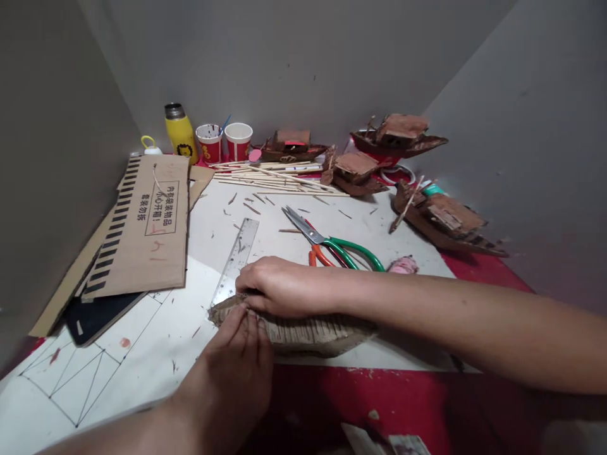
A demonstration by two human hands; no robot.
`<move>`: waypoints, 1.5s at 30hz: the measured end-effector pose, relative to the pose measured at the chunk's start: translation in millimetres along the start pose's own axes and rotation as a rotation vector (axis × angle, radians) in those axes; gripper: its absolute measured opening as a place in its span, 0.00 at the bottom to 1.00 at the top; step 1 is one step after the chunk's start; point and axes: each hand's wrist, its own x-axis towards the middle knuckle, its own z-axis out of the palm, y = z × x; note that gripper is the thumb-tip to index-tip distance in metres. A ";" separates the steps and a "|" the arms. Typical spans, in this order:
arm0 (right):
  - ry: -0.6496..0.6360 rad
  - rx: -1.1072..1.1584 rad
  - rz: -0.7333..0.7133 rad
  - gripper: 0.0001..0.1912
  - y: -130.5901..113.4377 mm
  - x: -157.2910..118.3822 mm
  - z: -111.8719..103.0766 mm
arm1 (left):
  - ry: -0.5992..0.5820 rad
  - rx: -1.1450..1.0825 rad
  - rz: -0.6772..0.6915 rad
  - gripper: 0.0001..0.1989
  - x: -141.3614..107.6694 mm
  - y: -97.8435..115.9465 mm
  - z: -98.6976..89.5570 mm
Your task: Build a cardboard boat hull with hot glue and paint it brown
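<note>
A brown model boat hull (313,335) with a ribbed, strip-covered surface lies near the front edge of the white paper. My left hand (239,354) presses its closed fingers against the hull's near side, toward the left end. From the right, my right hand (279,287) reaches across the hull, its fingers curled at the same end; its fingertips are partly hidden. Just beyond sits a clear ruler (241,246) under scattered brown slivers. Green-handled scissors (327,240) lie past my right forearm, over an orange-handled tool (321,256).
Finished model boats (403,136) stand along the back and right, beside thin wooden sticks (275,177). Two paper cups (238,140) and a yellow bottle (180,133) are at the back left. Printed cardboard (152,253) overlaps a dark flat object (95,319). Grey walls enclose the table.
</note>
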 end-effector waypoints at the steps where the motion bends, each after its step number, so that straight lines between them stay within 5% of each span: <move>1: 0.009 -0.038 -0.028 0.07 -0.5 -0.7 3.6 | 0.003 -0.011 0.003 0.18 0.8 -1.0 -0.7; 7: 0.113 -0.226 -0.136 0.08 -6.2 -9.4 15.5 | -0.039 -0.032 0.021 0.18 4.0 -4.8 -3.9; 14: 0.187 0.050 0.155 0.11 17.4 -45.3 -20.4 | -0.004 -0.017 -0.009 0.19 0.7 -2.1 0.0; 20: 0.097 0.093 0.236 0.09 26.5 -79.7 -8.5 | 0.035 -0.186 -0.106 0.13 7.7 -5.5 -3.4; 29: 0.136 -0.018 0.259 0.07 22.7 -72.2 5.3 | 0.070 -0.198 0.009 0.15 24.3 5.0 4.6; 37: 0.144 -0.270 0.127 0.09 14.8 -72.6 27.0 | 0.045 -0.211 0.080 0.17 27.1 -1.3 16.7; 45: 0.187 0.033 0.256 0.07 25.0 -98.4 1.8 | 0.008 -0.194 0.097 0.17 21.6 -8.4 12.9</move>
